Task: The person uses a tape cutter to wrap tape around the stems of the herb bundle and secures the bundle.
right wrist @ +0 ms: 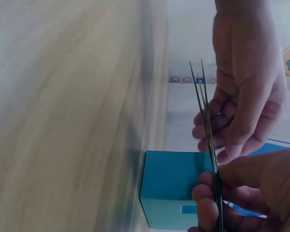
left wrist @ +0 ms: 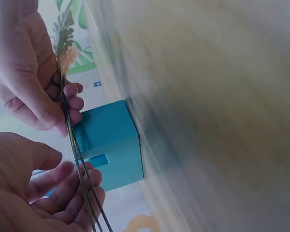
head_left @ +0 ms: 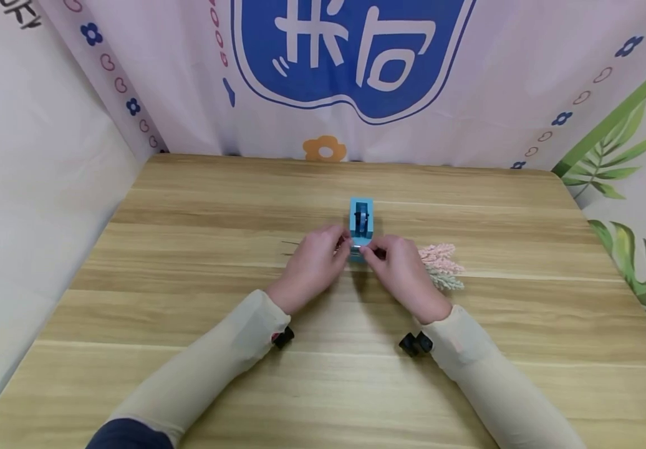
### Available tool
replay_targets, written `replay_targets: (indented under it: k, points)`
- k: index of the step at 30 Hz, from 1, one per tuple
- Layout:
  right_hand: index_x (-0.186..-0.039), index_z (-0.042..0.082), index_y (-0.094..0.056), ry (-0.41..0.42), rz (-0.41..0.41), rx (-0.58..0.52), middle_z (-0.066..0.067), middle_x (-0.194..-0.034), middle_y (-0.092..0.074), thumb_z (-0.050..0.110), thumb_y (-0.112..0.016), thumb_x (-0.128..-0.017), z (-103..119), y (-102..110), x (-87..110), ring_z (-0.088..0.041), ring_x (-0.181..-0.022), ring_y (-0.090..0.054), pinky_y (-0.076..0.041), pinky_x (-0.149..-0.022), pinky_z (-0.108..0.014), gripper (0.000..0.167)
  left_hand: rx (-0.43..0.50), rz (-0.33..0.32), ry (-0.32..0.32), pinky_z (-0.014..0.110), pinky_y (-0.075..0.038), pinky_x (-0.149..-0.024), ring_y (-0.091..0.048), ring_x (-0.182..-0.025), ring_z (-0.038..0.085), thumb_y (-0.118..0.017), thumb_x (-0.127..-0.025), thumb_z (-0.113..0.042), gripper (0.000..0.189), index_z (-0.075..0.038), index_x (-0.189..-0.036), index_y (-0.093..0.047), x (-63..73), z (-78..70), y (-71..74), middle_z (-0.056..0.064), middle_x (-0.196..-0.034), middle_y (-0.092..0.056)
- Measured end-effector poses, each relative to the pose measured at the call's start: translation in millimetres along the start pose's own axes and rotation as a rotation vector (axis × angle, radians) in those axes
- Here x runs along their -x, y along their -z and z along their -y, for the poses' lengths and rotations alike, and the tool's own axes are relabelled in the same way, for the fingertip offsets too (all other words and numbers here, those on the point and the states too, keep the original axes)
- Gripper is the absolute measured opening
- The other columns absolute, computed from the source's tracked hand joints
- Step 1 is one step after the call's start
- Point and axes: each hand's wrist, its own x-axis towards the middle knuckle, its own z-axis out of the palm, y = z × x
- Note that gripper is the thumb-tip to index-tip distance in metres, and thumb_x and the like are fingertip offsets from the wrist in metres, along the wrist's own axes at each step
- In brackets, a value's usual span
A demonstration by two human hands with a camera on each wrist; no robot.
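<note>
A light-blue tape dispenser (head_left: 361,215) stands upright on the table, just beyond both hands. My right hand (head_left: 404,268) pinches the thin dark stems (right wrist: 217,193) of a bundle of artificial flowers between thumb and fingers. Pink flower heads (head_left: 438,254) and pale green sprigs (head_left: 443,279) stick out to its right. My left hand (head_left: 314,262) has its fingers curled under the same stems, its thumb a little apart in the left wrist view. Bare stem ends spread out past it to the left. Fingertips of both hands are close to the dispenser's near end; whether tape lies between them is unclear.
The wooden table (head_left: 188,280) spreads out around the hands. A printed curtain (head_left: 469,125) hangs along its far edge, with a white wall covering (head_left: 37,156) at left and a leaf-patterned one (head_left: 637,206) at right. Small black wrist cameras (head_left: 409,345) sit beneath the sleeves.
</note>
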Motion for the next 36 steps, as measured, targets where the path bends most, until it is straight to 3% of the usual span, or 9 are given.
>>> replay_targets:
  k: [4,7,14,22,33,36]
  points:
    - [-0.091,0.003,-0.077,0.004,0.004,-0.004,-0.006,-0.076,-0.069,0.019,-0.064,-0.105,-1.4,-0.2,-0.6,-0.014,-0.064,-0.053,-0.046,-0.062,-0.029,0.025,-0.011,0.017,-0.011,0.033,-0.061,-0.083,-0.071,-0.096,0.020,-0.059,-0.108,-0.017,0.035,-0.001,-0.138,-0.064,-8.1,2.9,-0.7,0.014,-0.127,-0.073]
    - [-0.090,0.003,-0.077,0.001,0.014,-0.016,-0.005,-0.075,-0.068,0.018,-0.064,-0.105,-2.4,-0.9,-0.6,-0.014,-0.063,-0.052,-0.045,-0.061,-0.029,0.025,-0.018,0.067,-0.004,0.030,-0.058,-0.077,-0.067,-0.089,0.018,-0.058,-0.109,-0.018,0.040,-0.003,-0.145,-0.060,-13.1,5.2,-2.0,0.015,-0.134,-0.071]
    - [-0.087,0.003,-0.076,0.024,0.022,-0.003,-0.004,-0.072,-0.064,0.017,-0.064,-0.105,-2.1,-2.5,-0.3,-0.013,-0.059,-0.049,-0.043,-0.057,-0.027,0.025,-0.006,0.139,0.042,0.023,-0.041,-0.057,-0.049,-0.061,0.013,-0.056,-0.110,-0.022,0.042,-0.006,-0.148,-0.058,-18.9,8.3,-1.9,0.012,-0.121,-0.076]
    - [-0.077,0.006,-0.069,0.053,-0.005,0.082,-0.005,-0.073,-0.060,0.014,-0.064,-0.103,-1.3,-5.0,0.7,-0.015,-0.063,-0.050,-0.041,-0.059,-0.027,0.028,0.015,0.160,0.043,0.022,-0.036,-0.055,-0.039,-0.056,0.011,-0.057,-0.110,-0.024,0.043,-0.006,-0.149,-0.057,-21.1,9.4,-0.8,0.012,-0.103,-0.076]
    - [-0.074,0.008,-0.066,0.065,0.012,0.095,-0.004,-0.070,-0.058,0.015,-0.065,-0.104,1.0,-2.6,0.0,-0.015,-0.061,-0.049,-0.040,-0.057,-0.027,0.031,0.025,0.152,0.055,0.023,-0.035,-0.056,-0.037,-0.057,0.011,-0.059,-0.108,-0.025,0.043,-0.007,-0.147,-0.059,-21.5,9.4,-0.5,0.013,-0.136,-0.071]
    - [-0.073,0.008,-0.065,0.073,0.021,0.094,-0.003,-0.069,-0.056,0.014,-0.064,-0.104,0.7,-1.0,-0.6,-0.014,-0.061,-0.048,-0.039,-0.058,-0.027,0.031,0.021,0.153,0.058,0.023,-0.035,-0.055,-0.036,-0.056,0.011,-0.059,-0.108,-0.026,0.043,-0.008,-0.147,-0.059,-21.4,9.1,-0.3,0.013,-0.135,-0.072]
